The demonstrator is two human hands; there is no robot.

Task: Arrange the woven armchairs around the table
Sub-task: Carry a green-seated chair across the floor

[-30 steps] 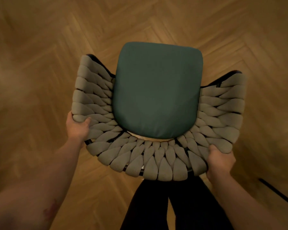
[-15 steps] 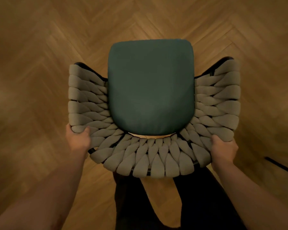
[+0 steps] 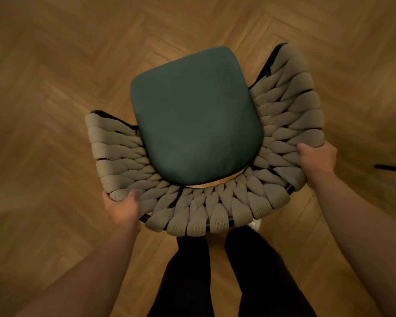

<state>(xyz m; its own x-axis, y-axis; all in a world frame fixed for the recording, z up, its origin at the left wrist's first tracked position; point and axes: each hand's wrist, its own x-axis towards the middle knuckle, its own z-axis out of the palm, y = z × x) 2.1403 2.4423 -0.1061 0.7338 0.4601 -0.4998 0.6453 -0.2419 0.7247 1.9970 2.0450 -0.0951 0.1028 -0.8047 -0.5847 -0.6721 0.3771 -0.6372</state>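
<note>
Nearest are the person's legs (image 3: 185, 271) in dark trousers, directly behind the armchair (image 3: 215, 209). The left hand (image 3: 122, 209) is the nearer one; its fingers curl around the woven rim at the near left corner of the backrest. The right hand (image 3: 318, 160) is farther out and grips the rim where the back meets the right armrest. So the chair's axis from back to front runs away from the person and a little to the left, with the green cushion (image 3: 196, 117) between the hands. Beyond is only wooden floor (image 3: 55, 88); no table is in view.
</note>
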